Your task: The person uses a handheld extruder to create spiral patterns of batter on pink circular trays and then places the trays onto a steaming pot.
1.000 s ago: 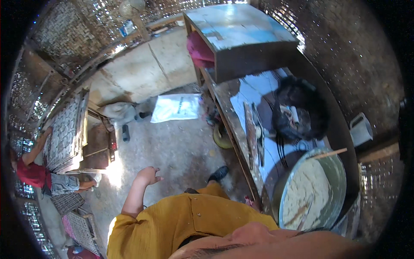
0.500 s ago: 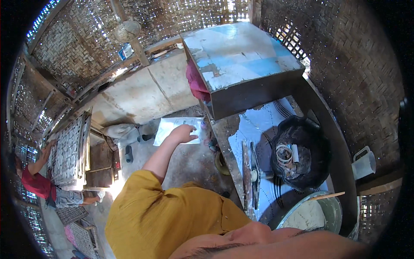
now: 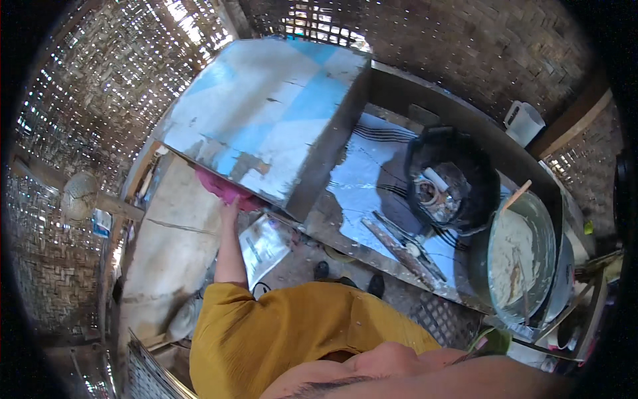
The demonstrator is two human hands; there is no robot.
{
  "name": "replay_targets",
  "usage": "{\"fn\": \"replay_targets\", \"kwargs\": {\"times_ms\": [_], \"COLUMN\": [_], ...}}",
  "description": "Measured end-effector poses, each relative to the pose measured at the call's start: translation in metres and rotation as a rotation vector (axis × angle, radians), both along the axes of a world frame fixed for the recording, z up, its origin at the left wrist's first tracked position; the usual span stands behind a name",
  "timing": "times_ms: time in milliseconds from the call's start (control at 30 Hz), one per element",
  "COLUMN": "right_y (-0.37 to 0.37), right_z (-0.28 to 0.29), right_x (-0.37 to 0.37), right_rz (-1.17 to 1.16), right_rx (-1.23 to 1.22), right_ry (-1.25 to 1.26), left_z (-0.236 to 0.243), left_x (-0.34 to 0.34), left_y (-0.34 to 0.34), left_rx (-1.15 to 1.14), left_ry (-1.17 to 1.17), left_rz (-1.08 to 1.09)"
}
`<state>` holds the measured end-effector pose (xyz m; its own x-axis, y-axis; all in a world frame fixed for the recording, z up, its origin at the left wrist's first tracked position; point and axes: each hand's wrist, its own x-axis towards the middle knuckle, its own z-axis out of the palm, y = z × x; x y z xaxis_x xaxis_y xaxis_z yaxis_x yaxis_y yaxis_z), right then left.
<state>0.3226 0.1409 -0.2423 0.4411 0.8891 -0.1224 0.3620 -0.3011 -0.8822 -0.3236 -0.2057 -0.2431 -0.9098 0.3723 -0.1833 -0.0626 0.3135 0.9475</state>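
Note:
My left hand (image 3: 229, 209) is at the pink cloth (image 3: 224, 187) that hangs from the side of a box-like wooden cabinet (image 3: 266, 100). Its fingers look closed on the lower part of the cloth, though they are small and partly hidden. The cabinet's top is covered in worn blue and white sheeting. Below my left forearm, a white printed plastic sheet or sack (image 3: 264, 247) lies on the floor. My right hand is out of view.
Right of the cabinet, a black scalloped basin (image 3: 485, 169) stands on white cloth beside long narrow tools (image 3: 405, 249). A large tub (image 3: 549, 229) holds pale paste and a wooden-handled tool (image 3: 516, 195). A clear jug (image 3: 525, 124) stands by the woven wall.
My left hand has gone from above the floor sheet to the pink cloth. The view has turned right and closer to the cabinet; the co-worker by the racks has left the picture.

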Motion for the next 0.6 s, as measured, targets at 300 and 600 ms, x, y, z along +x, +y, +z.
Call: {"fn": "replay_targets", "kwargs": {"times_ms": [300,600], "right_y": [-0.088,-0.16], "right_z": [0.04,0.099], "right_x": [0.035,0.049], "right_rz": [-0.137,-0.23], "right_rx": [0.0,0.025], "right_ry": [-0.036,0.003], "left_z": [-0.007,-0.025], "left_x": [0.012,0.059], "left_y": [0.025,-0.005], "left_rx": [-0.292,-0.192], "left_ry": [0.91,0.924], "left_rz": [-0.249,-0.978]}}
